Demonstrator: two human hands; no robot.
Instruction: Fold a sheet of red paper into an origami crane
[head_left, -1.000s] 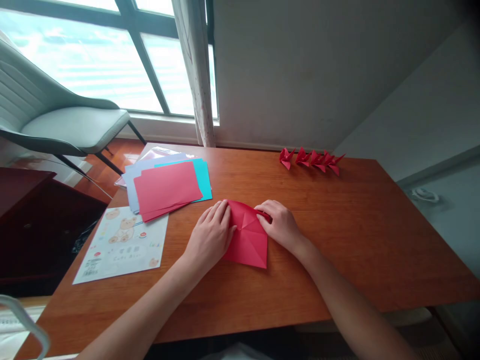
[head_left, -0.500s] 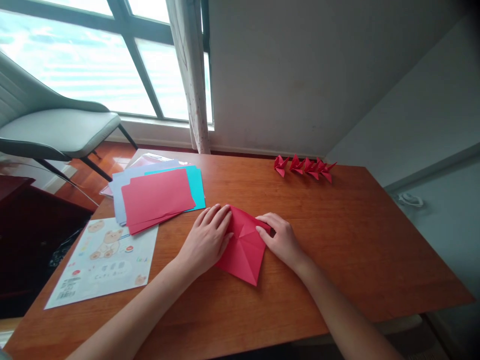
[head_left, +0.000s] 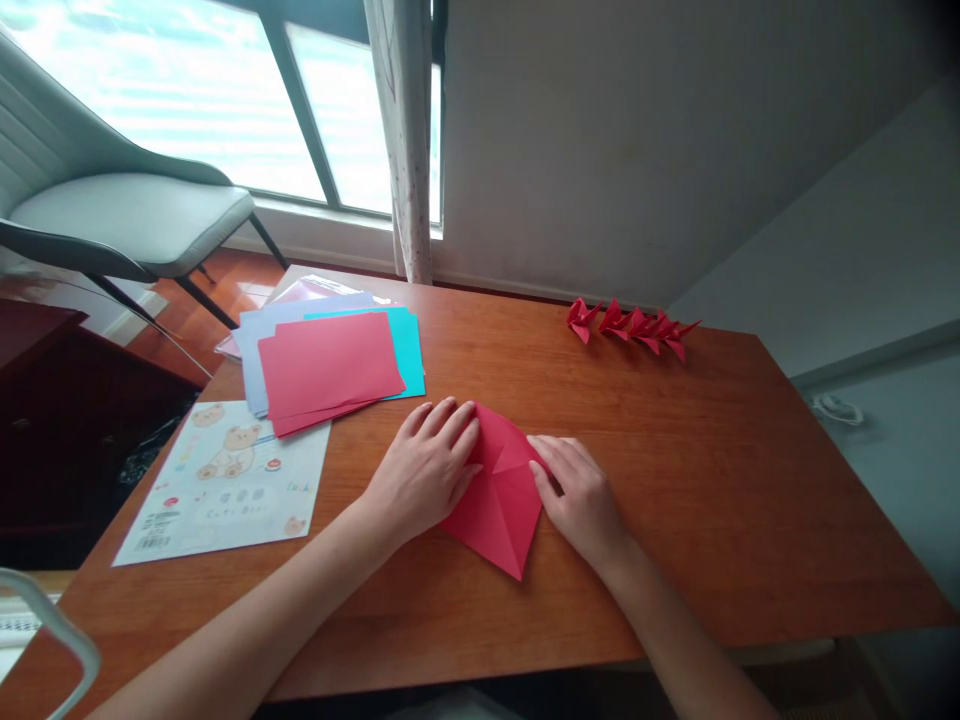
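A folded red paper square (head_left: 501,495) lies on the wooden table (head_left: 720,470) in front of me, turned like a diamond with creases across it. My left hand (head_left: 426,465) lies flat on its left side, fingers stretched out and pressing the paper down. My right hand (head_left: 581,490) rests on its right edge, fingers extended along the fold. Neither hand lifts the paper.
A stack of red, teal and pale blue sheets (head_left: 330,365) lies at the left of the table, with a bear-printed card (head_left: 225,480) in front of it. Several red folded cranes (head_left: 634,325) stand in a row at the back right. A grey chair (head_left: 127,215) stands by the window.
The red paper has turned slightly, its lower corner now pointing toward me. My right hand slid down along the right edge; my left hand stayed pressed on the left side.
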